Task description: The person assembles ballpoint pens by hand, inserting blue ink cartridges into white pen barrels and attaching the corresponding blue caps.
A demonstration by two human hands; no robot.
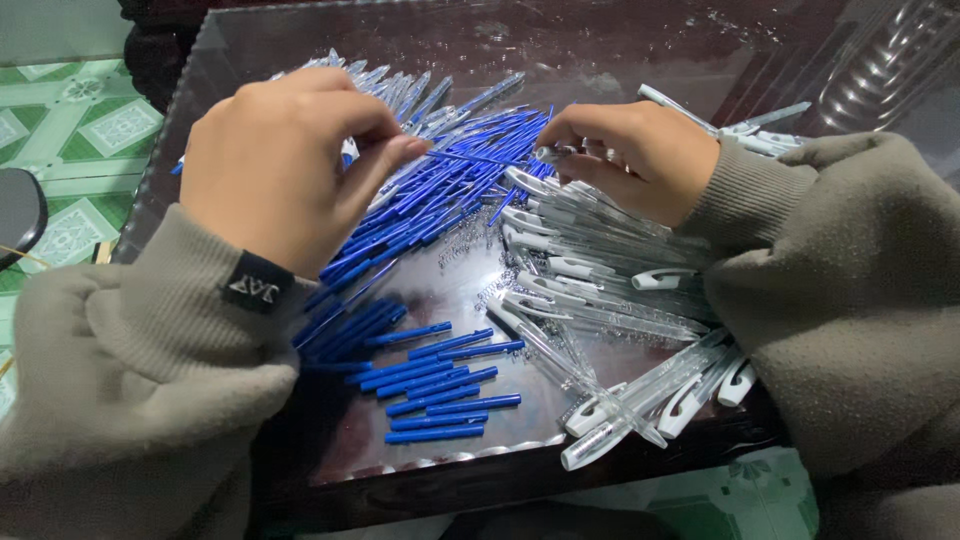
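My left hand (pixel 285 160) pinches a thin blue ink refill (pixel 480 158) between thumb and fingers, its tip pointing right. My right hand (pixel 630 155) grips a clear pen barrel (pixel 552 153) whose open end meets the refill. Beneath both hands lies a heap of blue refills (pixel 430 200). A pile of clear pen barrels with white clips (pixel 600 290) spreads under and below my right hand. Several short blue pen caps (pixel 440 385) lie near the table's front edge.
A dark glossy table (pixel 450 470) carries everything; tiny metal springs (pixel 465 250) are scattered between the piles. Green patterned floor tiles (pixel 80 130) show at left beside a dark round object (pixel 15 210). Clear ribbed plastic (pixel 890 60) sits at the far right corner.
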